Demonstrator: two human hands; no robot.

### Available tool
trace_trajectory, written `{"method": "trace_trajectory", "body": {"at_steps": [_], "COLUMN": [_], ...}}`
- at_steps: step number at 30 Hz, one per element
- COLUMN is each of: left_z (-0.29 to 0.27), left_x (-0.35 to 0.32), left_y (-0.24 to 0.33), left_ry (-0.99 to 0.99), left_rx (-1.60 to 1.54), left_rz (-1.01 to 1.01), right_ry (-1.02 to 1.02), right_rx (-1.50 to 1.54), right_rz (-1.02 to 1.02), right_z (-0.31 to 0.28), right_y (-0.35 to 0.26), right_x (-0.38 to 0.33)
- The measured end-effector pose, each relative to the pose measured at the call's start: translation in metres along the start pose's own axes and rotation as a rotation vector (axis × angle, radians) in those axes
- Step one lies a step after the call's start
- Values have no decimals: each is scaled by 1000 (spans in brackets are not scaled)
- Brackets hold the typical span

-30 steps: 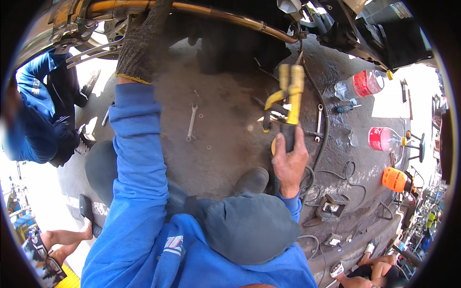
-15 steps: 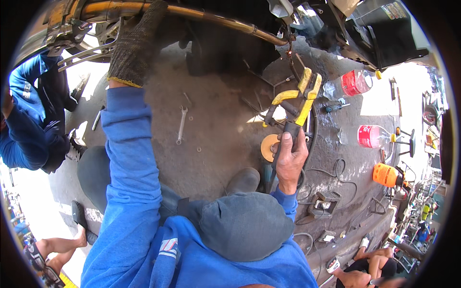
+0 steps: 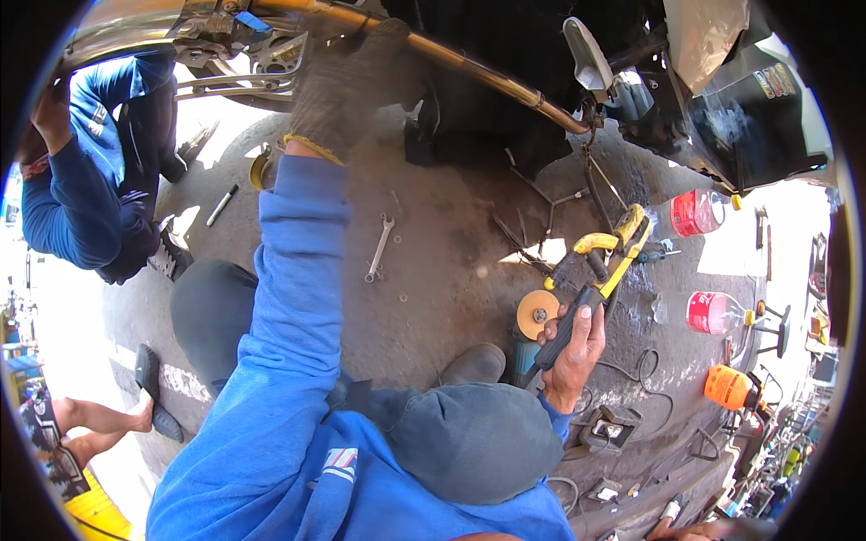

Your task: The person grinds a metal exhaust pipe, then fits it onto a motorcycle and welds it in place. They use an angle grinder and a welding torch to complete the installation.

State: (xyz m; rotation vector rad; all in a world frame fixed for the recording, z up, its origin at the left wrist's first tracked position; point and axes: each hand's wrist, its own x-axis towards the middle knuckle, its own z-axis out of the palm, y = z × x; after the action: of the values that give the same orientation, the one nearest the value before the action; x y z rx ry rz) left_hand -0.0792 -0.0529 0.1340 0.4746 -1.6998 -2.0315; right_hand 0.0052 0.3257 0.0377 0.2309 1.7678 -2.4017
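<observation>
My left hand (image 3: 347, 90) wears a grey knit glove and is raised against a golden curved pipe (image 3: 469, 65) under a dark vehicle. The glove is blurred, so its grip on the pipe is unclear. My right hand (image 3: 573, 347), bare, grips the black handles of a yellow and black clamp tool (image 3: 606, 257), whose jaws point up and to the right. Just left of this hand an angle grinder with a yellow disc (image 3: 538, 314) lies on the ground.
A spanner (image 3: 379, 248) and a marker pen (image 3: 221, 206) lie on the dirty concrete. Two red bottles (image 3: 696, 212) (image 3: 713, 312) and an orange tool (image 3: 727, 386) stand at the right. Another person in blue (image 3: 81, 198) crouches at the left. Cables trail at lower right.
My right hand has moved a little down and to the right, and the clamp tool has tilted from upright toward the right. My gloved left hand stays up at the pipe.
</observation>
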Motion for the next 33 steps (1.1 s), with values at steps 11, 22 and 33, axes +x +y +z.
{"method": "trace_trajectory", "body": {"at_steps": [11,22,33], "left_z": [-13,-22,-39], "left_x": [4,21,40], "left_y": [-11,-18,-14], "left_ry": [-34,-149,-244], "left_rx": [1256,769,685], "left_rz": [751,507,476], "right_ry": [63,76,72], "right_rx": [79,45,128], "right_rz": [43,-34,-25], "right_z": [9,15,9], "right_y": [-1,-2,10], "right_x": [5,-1,5]}}
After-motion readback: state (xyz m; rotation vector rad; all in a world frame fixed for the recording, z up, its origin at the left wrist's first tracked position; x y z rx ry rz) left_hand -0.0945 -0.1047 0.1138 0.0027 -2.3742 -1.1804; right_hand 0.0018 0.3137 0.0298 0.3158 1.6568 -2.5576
